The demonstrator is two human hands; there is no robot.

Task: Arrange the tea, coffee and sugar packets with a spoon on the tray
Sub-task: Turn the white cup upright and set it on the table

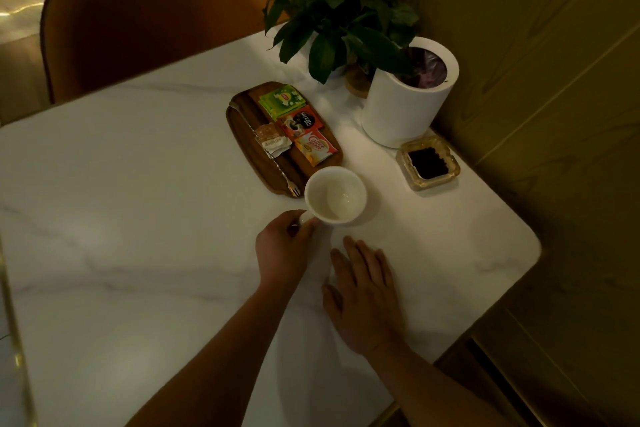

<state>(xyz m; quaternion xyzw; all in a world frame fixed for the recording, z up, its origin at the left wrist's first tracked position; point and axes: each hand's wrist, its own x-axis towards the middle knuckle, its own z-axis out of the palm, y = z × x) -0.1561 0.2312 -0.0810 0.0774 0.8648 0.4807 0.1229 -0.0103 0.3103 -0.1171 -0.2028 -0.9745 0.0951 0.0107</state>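
An oval wooden tray [242, 135] lies on the white marble table. On it sit green tea packets [282, 100], a red coffee packet [301, 123], an orange creamer packet [314, 147] and pale sugar packets [270, 139]. A long metal utensil [268, 154] with a forked end lies along the tray's left side, partly under the sugar packets. Just below the tray stands an empty white cup [335, 194]. My left hand [284, 248] grips the cup's handle. My right hand [363, 291] rests flat on the table below the cup, fingers spread, holding nothing.
A white cylindrical bin [401, 107] and a potted plant [339, 10] stand at the back right. A glass ashtray [428, 162] with dark contents sits near the right edge. An orange chair [145, 21] stands behind the table.
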